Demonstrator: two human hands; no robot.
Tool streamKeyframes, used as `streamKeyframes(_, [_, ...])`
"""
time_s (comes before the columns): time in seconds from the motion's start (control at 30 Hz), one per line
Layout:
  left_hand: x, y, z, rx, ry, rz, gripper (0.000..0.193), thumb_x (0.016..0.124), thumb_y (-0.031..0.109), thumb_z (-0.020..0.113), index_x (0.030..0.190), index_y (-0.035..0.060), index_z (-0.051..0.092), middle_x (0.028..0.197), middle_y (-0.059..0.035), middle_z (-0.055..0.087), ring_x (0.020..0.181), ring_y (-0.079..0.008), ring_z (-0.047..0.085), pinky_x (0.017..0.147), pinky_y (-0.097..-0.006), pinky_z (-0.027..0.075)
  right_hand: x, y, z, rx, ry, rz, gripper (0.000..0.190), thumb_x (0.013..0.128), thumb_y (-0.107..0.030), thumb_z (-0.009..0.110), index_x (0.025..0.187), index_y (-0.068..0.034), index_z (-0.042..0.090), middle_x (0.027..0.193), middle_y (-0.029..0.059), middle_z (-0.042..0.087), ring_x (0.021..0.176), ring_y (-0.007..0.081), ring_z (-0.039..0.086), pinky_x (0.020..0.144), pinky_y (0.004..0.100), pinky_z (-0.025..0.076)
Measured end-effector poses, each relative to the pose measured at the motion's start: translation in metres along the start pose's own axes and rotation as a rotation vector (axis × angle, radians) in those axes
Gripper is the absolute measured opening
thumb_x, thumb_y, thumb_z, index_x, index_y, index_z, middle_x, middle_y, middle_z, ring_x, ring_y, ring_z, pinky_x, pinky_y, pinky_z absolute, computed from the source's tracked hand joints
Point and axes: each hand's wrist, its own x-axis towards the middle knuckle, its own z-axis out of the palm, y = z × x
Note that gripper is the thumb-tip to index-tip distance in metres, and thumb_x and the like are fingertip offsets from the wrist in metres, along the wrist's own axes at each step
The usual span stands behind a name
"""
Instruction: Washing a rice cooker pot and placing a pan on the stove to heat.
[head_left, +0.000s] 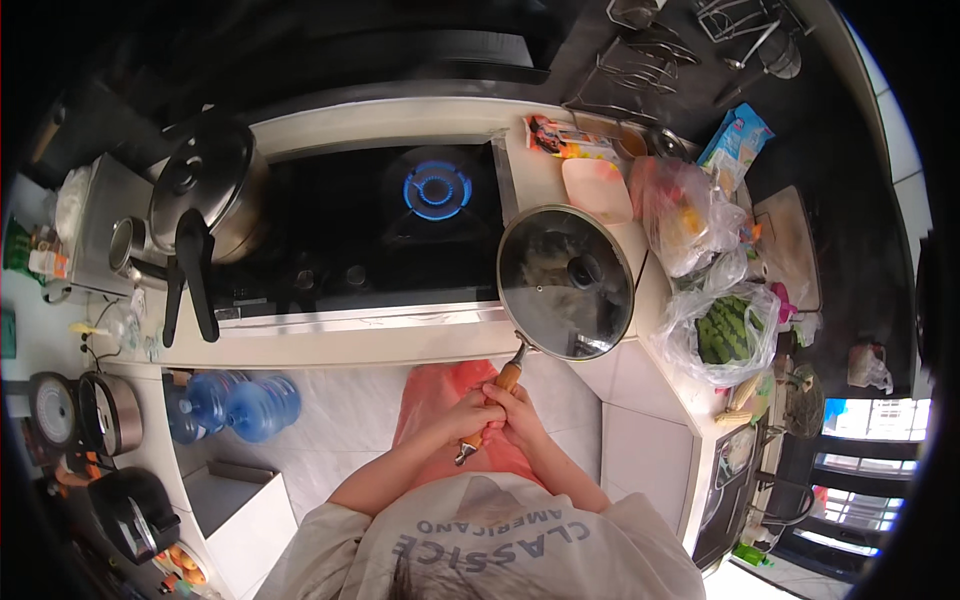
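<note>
Both my left hand (474, 414) and my right hand (517, 411) are closed around the wooden handle (508, 377) of a pan, close in front of my body. A glass lid (566, 281) with a dark knob covers the pan, which is over the counter at the right end of the hob. Pale food shows dimly through the glass. To the upper left of the pan, a gas burner (437, 191) on the black glass hob (330, 217) is lit with a ring of blue flame.
A lidded pressure cooker (202, 184) with long black handles and a small saucepan (127, 244) stand at the left. At the right lie a pink chopping board (598, 190), plastic bags (686, 217), and a bagged watermelon (724, 330). Blue water bottles (262, 409) are below the counter.
</note>
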Motion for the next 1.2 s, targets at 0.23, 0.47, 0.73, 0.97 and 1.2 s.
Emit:
streamKeyframes(0.23, [-0.019,-0.005,-0.017,-0.099,-0.013,0.122,0.024,0.081,0.005,0.058,0.103,0.0020,0.049,0.061,-0.0041,0.051,0.045,-0.0134,0.051,0.039,-0.0286,0.044,-0.005,-0.016,0.041,-0.103,-0.053,0.005,0.018,0.089,-0.015,0.063,0.098,-0.001,0.059,0.087,0.0066,0.063,0.075,0.0137,0.063,0.064,0.0262,0.052])
streamKeyframes(0.47, [-0.024,0.017,-0.037,-0.214,-0.029,0.233,0.025,0.084,0.006,0.059,0.105,0.0016,0.045,0.060,-0.0050,0.050,0.045,-0.0161,0.052,0.042,-0.0321,0.044,0.028,-0.035,0.073,-0.230,-0.146,-0.044,0.019,0.088,-0.015,0.064,0.096,0.002,0.061,0.091,0.0110,0.066,0.078,0.0146,0.063,0.068,0.0267,0.053])
streamKeyframes(0.73, [-0.014,0.035,-0.066,-0.322,0.067,0.345,0.032,0.083,0.004,0.059,0.110,0.0021,0.042,0.061,-0.0051,0.049,0.044,-0.0165,0.051,0.040,-0.0307,0.044,0.079,-0.045,0.098,-0.347,-0.252,-0.012,0.022,0.087,-0.017,0.063,0.096,0.002,0.058,0.094,0.0150,0.066,0.084,0.0200,0.064,0.076,0.0304,0.053])
streamKeyframes(0.97, [0.008,0.041,-0.079,-0.323,0.113,0.487,0.015,0.083,0.008,0.058,0.093,0.0036,0.049,0.062,-0.0048,0.052,0.048,-0.0156,0.055,0.042,-0.0299,0.046,0.114,-0.053,0.099,-0.418,-0.290,0.010,0.022,0.086,-0.018,0.064,0.092,0.002,0.060,0.090,0.0150,0.067,0.080,0.0210,0.065,0.073,0.0310,0.054])
streamKeyframes(1.2, [0.034,0.045,-0.065,-0.319,0.071,0.520,0.024,0.087,0.014,0.059,0.106,0.0039,0.048,0.074,-0.0068,0.057,0.060,-0.0173,0.061,0.055,-0.0315,0.053,0.117,-0.086,0.088,-0.555,-0.198,0.072,0.022,0.080,-0.016,0.063,0.089,0.004,0.059,0.081,0.0168,0.066,0.074,0.0230,0.065,0.070,0.0313,0.054])
